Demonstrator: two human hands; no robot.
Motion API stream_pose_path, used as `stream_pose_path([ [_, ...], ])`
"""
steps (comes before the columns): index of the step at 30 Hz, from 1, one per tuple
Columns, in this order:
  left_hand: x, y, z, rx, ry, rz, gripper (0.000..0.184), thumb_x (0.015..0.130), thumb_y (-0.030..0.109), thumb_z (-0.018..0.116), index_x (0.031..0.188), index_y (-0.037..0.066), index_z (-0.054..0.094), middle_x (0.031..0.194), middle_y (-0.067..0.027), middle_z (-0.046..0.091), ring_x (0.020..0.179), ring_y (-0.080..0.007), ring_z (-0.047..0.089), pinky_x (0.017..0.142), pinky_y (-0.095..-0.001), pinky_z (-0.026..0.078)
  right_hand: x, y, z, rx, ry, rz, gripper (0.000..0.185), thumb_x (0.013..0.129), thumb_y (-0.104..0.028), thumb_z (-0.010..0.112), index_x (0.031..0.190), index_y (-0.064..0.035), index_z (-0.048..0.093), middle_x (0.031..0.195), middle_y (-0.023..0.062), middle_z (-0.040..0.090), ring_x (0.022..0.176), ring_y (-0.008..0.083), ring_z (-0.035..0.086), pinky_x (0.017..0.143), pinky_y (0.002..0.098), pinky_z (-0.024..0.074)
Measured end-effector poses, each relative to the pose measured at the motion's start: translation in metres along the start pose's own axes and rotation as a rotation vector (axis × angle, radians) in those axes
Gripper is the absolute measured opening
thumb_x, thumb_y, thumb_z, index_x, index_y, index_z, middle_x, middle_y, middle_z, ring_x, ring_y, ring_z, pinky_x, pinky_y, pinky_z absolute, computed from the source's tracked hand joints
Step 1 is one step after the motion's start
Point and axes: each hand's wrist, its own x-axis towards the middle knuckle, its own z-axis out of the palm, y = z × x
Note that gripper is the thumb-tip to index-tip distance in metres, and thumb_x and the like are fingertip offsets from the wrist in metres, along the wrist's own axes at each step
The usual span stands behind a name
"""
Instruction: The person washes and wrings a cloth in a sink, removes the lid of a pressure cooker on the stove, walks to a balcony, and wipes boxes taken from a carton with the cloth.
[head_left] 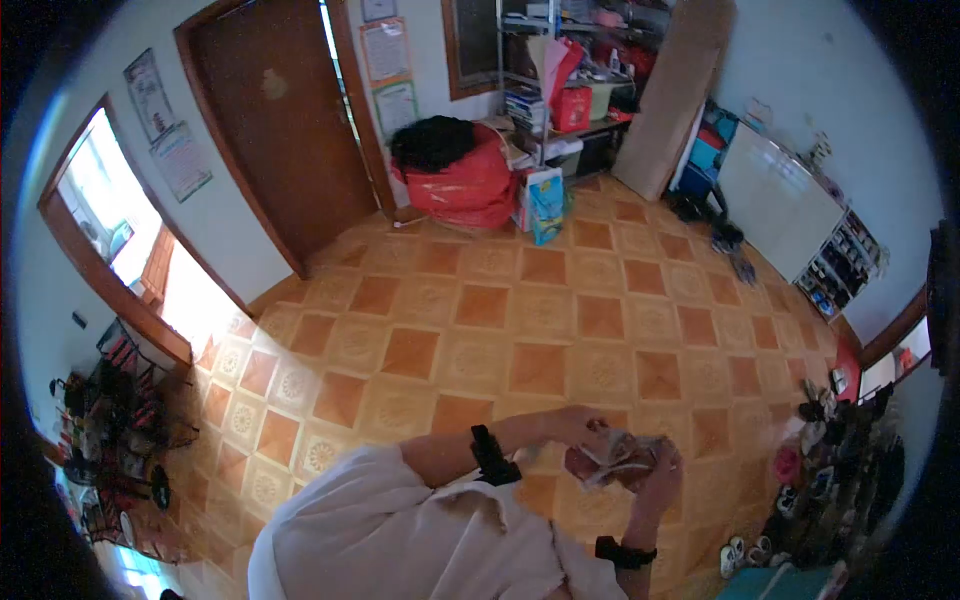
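A crumpled, reddish-and-clear piece that looks like plastic packaging (pixel 620 462) is held between my two hands, low and right of centre. My left hand (pixel 578 426) grips its upper left side, with the fingers bent against it. On its right side, my right hand (pixel 660 470) is closed round the edge. What lies inside the packaging is too small to make out. Both wrists wear black bands, and the tiled floor (pixel 540 368) is beneath the hands.
Shoe racks stand at the lower left (pixel 110 430) and lower right (pixel 820 460). A red bundle (pixel 460 190) with a black pile on it sits by the brown door (pixel 280 120). Behind are a metal shelf (pixel 548 100), a leaning board (pixel 672 100) and a white cabinet (pixel 775 200).
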Motion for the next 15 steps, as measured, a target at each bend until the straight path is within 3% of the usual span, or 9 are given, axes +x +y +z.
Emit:
stream_pose_path([
  [1, 0.031, 0.002, -0.007, 0.018, 0.005, -0.002, 0.060, 0.086, 0.038, 0.078, 0.132, 0.004, 0.062, 0.118, -0.0144, 0.071, 0.102, -0.0247, 0.069, 0.088, -0.0366, 0.055, 0.032, -0.003, -0.002, -0.062, 0.001, 0.054, 0.030, 0.100, -0.028, 0.067, 0.109, 0.0001, 0.064, 0.099, 0.0108, 0.070, 0.085, 0.0214, 0.070, 0.068, 0.0335, 0.0577],
  [3, 0.098, 0.010, -0.025, 0.009, 0.021, 0.087, 0.054, 0.089, 0.039, 0.076, 0.127, 0.003, 0.064, 0.114, -0.0130, 0.072, 0.099, -0.0227, 0.068, 0.087, -0.0361, 0.055, 0.094, -0.008, -0.006, 0.032, -0.097, 0.100, 0.028, 0.099, -0.033, 0.069, 0.112, -0.0082, 0.065, 0.097, 0.0065, 0.070, 0.078, 0.0217, 0.069, 0.060, 0.0362, 0.0585],
  [5, 0.167, 0.035, -0.049, -0.222, -0.112, -0.007, 0.053, 0.090, 0.041, 0.076, 0.124, 0.001, 0.065, 0.109, -0.0127, 0.072, 0.099, -0.0218, 0.068, 0.088, -0.0368, 0.055, 0.164, -0.021, 0.005, 0.060, 0.015, 0.026, 0.027, 0.098, -0.031, 0.071, 0.112, -0.0078, 0.065, 0.095, 0.0062, 0.071, 0.077, 0.0185, 0.068, 0.059, 0.0333, 0.0570],
  [7, 0.250, 0.057, -0.070, -0.058, -0.065, -0.022, 0.061, 0.087, 0.051, 0.077, 0.125, 0.004, 0.064, 0.113, -0.0134, 0.072, 0.105, -0.0236, 0.068, 0.090, -0.0378, 0.054, 0.248, -0.022, -0.004, -0.048, 0.070, -0.080, 0.024, 0.097, -0.025, 0.071, 0.111, -0.0069, 0.066, 0.096, 0.0058, 0.071, 0.077, 0.0164, 0.068, 0.061, 0.0323, 0.0564],
  [11, 0.392, 0.104, -0.097, -0.028, -0.151, 0.060, 0.062, 0.087, 0.050, 0.078, 0.126, 0.004, 0.063, 0.111, -0.0122, 0.072, 0.101, -0.0226, 0.067, 0.089, -0.0378, 0.054, 0.358, -0.082, 0.001, -0.069, 0.190, -0.074, 0.025, 0.098, -0.028, 0.070, 0.104, -0.0038, 0.068, 0.092, 0.0031, 0.068, 0.079, 0.0124, 0.065, 0.067, 0.0279, 0.0522],
  [13, 0.462, 0.127, -0.101, -0.034, -0.219, 0.067, 0.059, 0.083, 0.045, 0.082, 0.122, 0.003, 0.065, 0.110, -0.0135, 0.072, 0.099, -0.0227, 0.069, 0.086, -0.0360, 0.056, 0.418, -0.093, -0.017, -0.182, 0.252, -0.205, 0.024, 0.097, -0.027, 0.070, 0.103, -0.0041, 0.069, 0.090, 0.0006, 0.066, 0.078, 0.0103, 0.063, 0.067, 0.0276, 0.0515],
  [15, 0.520, 0.150, -0.102, -0.054, -0.272, 0.050, 0.060, 0.083, 0.045, 0.081, 0.122, 0.002, 0.065, 0.110, -0.0139, 0.071, 0.100, -0.0229, 0.069, 0.087, -0.0361, 0.055, 0.460, -0.115, -0.029, -0.153, 0.311, -0.158, 0.020, 0.097, -0.023, 0.070, 0.105, -0.0055, 0.069, 0.093, 0.0020, 0.069, 0.080, 0.0127, 0.065, 0.069, 0.0293, 0.0530],
])
